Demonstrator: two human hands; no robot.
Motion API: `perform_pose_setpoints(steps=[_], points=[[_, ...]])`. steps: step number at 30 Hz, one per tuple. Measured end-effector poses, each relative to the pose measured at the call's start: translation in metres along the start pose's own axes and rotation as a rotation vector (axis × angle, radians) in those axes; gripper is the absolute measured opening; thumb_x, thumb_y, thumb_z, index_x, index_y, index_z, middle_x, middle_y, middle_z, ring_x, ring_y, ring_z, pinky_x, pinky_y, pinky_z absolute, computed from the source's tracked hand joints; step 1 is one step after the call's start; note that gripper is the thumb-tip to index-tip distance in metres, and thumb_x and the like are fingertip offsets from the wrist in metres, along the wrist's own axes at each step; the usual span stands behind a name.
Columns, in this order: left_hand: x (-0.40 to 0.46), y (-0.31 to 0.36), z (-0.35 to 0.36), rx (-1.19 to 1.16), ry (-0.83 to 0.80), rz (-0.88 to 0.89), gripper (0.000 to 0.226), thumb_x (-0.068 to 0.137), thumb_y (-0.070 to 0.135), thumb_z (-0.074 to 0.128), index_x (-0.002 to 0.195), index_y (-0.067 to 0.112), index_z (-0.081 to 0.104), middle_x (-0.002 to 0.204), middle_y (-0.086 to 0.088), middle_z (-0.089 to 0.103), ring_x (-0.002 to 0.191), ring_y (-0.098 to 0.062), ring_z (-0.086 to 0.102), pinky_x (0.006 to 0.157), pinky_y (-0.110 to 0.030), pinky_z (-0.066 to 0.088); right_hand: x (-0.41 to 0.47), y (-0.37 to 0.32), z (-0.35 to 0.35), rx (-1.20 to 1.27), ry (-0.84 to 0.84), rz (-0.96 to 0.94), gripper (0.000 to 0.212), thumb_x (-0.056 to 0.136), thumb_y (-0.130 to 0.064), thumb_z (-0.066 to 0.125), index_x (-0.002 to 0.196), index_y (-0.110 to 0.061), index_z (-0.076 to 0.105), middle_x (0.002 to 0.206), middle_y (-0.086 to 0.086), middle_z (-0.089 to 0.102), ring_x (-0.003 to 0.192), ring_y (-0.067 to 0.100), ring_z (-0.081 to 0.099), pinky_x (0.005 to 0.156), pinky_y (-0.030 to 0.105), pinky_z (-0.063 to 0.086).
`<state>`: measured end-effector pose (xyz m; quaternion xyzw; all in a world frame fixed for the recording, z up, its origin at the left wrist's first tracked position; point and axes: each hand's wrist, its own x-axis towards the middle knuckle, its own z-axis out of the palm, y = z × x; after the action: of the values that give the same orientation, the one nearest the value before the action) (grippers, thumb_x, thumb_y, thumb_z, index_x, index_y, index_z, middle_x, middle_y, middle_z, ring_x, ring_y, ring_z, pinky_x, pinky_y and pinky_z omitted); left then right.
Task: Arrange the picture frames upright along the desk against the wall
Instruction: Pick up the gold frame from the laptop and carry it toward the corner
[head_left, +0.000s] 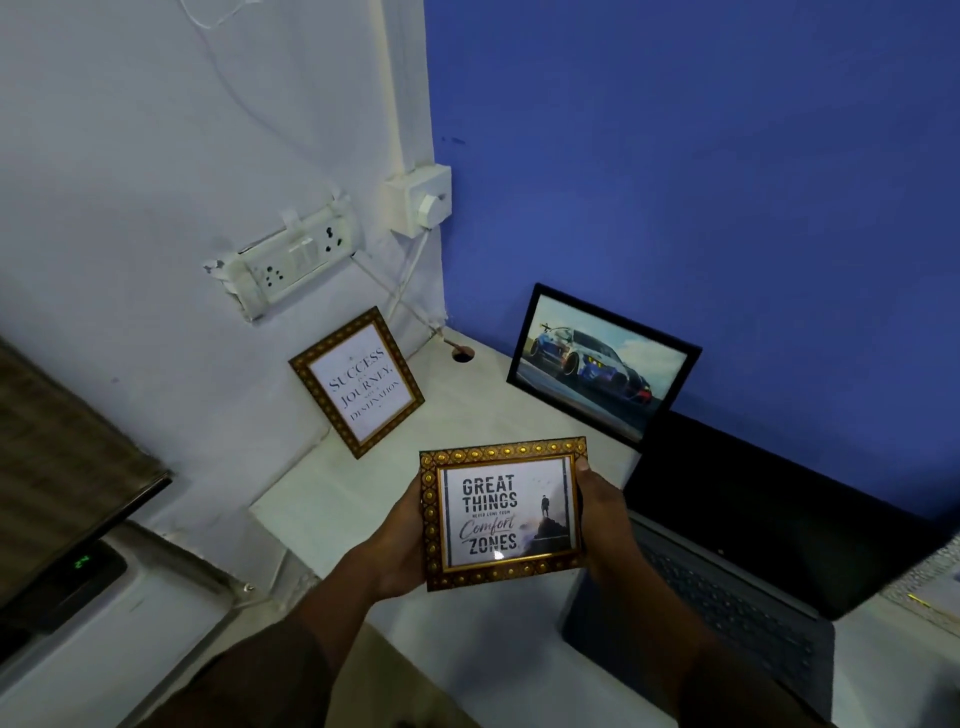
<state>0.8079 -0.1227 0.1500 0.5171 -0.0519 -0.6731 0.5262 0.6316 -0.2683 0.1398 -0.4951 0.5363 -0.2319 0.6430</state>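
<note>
Both forearms reach forward; the left hand and right hand grip the gold frame by its side edges above the near surface.

The held frame has a dark brown border studded with gold dots, and a pale print with dark lettering. The frame by the white wall is brown with a gold inner line around a white sheet with dark text. The third frame is plain black, showing a blue and white car. Behind it the wall is deep blue. The tabletop is white, the laptop black with a grey keyboard deck.
</note>
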Motion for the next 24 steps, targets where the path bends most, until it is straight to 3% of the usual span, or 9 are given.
perform_pose_setpoints(steps=[5,11,13,18,21,24], points=[[0.02,0.015,-0.005,-0.015,0.092,0.034,0.073,0.094,0.068,0.029,0.128,0.018,0.069,0.13,-0.015,0.068,0.12,-0.036,0.064,0.109,-0.058,0.043,0.023,0.005,0.006,-0.062,-0.068,-0.028,0.051,0.104,-0.049,0.035,0.106,-0.013,0.071,0.101,0.009,0.078,0.093,0.028,0.075,0.088,0.047,0.059],[0.057,0.027,-0.026,0.061,0.145,0.072,0.058,0.103,0.05,0.03,0.128,0.015,0.068,0.128,-0.014,0.069,0.119,-0.035,0.066,0.107,-0.057,0.045,0.056,0.003,0.012,-0.104,-0.117,0.052,0.055,0.104,-0.052,0.033,0.105,-0.011,0.07,0.094,0.009,0.079,0.084,0.022,0.077,0.068,0.029,0.058],[0.068,0.036,-0.035,0.073,0.155,0.077,0.055,0.104,0.048,0.032,0.13,0.013,0.066,0.128,-0.015,0.069,0.119,-0.036,0.065,0.106,-0.058,0.046,0.066,-0.003,0.016,-0.121,-0.12,0.081,0.054,0.103,-0.053,0.032,0.105,-0.014,0.07,0.094,0.006,0.077,0.079,0.015,0.074,0.068,0.029,0.054],[0.104,0.062,-0.054,0.159,0.292,0.065,0.055,0.101,0.054,0.034,0.125,0.017,0.068,0.119,-0.011,0.074,0.11,-0.034,0.07,0.101,-0.056,0.051,0.094,-0.02,0.029,-0.082,-0.181,0.151,0.043,0.102,-0.055,0.033,0.111,-0.027,0.065,0.1,-0.006,0.071,0.087,0.008,0.067,0.066,0.024,0.05],[0.127,0.072,-0.066,0.166,0.428,0.026,0.056,0.097,0.062,0.034,0.117,0.024,0.069,0.112,-0.006,0.076,0.107,-0.03,0.069,0.1,-0.05,0.051,0.112,-0.03,0.04,-0.053,-0.199,0.212,0.048,0.096,-0.066,0.035,0.114,-0.033,0.064,0.108,-0.008,0.069,0.099,0.009,0.064,0.075,0.028,0.05],[0.147,0.082,-0.077,0.118,0.432,0.017,0.051,0.103,0.055,0.028,0.102,0.026,0.071,0.105,-0.006,0.076,0.097,-0.025,0.071,0.082,-0.038,0.055,0.139,-0.028,0.055,-0.025,-0.202,0.242,0.058,0.093,-0.07,0.034,0.127,-0.031,0.06,0.118,-0.006,0.066,0.109,0.01,0.059,0.094,0.034,0.045]])
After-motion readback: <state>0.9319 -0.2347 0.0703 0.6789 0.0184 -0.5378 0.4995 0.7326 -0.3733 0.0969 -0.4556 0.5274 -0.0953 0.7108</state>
